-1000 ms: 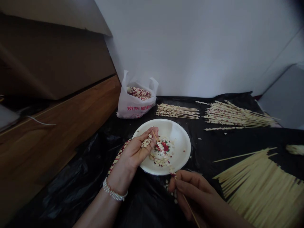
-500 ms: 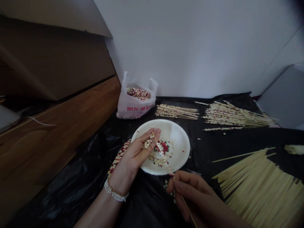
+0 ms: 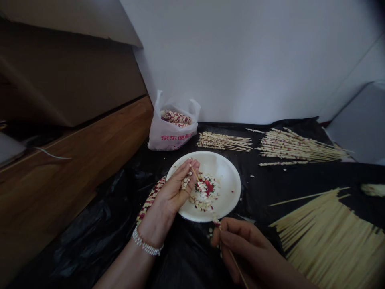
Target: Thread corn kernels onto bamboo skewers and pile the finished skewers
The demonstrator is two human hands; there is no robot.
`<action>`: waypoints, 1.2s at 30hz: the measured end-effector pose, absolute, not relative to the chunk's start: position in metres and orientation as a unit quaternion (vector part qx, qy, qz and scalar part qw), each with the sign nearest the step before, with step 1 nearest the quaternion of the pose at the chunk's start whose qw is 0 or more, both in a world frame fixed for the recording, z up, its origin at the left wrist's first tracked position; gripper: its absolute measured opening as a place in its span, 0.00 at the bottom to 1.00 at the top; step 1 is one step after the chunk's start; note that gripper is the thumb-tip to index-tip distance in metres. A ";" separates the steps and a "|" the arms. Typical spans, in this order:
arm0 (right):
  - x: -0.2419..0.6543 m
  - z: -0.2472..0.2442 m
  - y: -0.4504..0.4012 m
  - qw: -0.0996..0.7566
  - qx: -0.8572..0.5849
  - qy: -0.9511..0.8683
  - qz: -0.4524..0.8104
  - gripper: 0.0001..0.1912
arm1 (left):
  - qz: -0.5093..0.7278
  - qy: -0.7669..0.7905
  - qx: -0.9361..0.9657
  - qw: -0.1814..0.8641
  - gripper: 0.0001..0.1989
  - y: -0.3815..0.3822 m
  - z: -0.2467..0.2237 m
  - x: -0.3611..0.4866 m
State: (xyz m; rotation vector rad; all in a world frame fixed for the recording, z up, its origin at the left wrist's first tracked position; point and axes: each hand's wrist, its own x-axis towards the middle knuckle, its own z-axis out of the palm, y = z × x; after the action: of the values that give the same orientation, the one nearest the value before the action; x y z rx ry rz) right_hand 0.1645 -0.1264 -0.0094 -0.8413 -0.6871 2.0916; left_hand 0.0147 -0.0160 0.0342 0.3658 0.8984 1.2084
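Observation:
My left hand, with a beaded bracelet at the wrist, is cupped above the white bowl, its fingers curled round loose corn kernels. Pinched in my right hand, a thin wooden skewer slants up and left over the bowl. Pale and dark red kernels are threaded along it, and its bare tip reaches the left fingers. More loose kernels lie in the bowl, around a red printed flower. Partly hidden behind my left forearm is a red-and-cream corn cob.
Behind the bowl stands a white plastic bag of speckled cobs. Threaded skewers lie in a small bundle and a larger pile. Bare skewers fan out at right. Black plastic sheeting covers the floor beside a wooden board.
My left hand has shifted slightly left, its fingertips drawn closer together near the skewer's tip. My right hand keeps its hold on the skewer, almost unmoved.

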 end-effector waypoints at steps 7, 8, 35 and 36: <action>0.165 -0.012 -0.126 0.379 -0.324 -0.287 0.818 0.14 | 0.564 0.407 0.115 0.709 0.22 -0.014 0.029 0.014; 0.165 -0.012 -0.126 0.380 -0.323 -0.287 0.818 0.14 | 0.568 0.406 0.115 0.707 0.21 -0.013 0.027 0.014; 0.163 -0.014 -0.127 0.391 -0.312 -0.255 0.828 0.14 | 0.574 0.428 0.154 0.681 0.13 -0.013 0.018 0.017; 0.163 -0.015 -0.126 0.394 -0.310 -0.257 0.826 0.14 | 0.576 0.427 0.150 0.681 0.12 -0.013 0.019 0.018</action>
State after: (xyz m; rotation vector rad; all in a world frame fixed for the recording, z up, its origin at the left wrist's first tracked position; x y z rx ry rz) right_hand 0.1634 -0.1265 -0.0147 -0.7859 -0.6523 2.0951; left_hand 0.0177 -0.0132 0.0186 0.3360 0.9592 1.2930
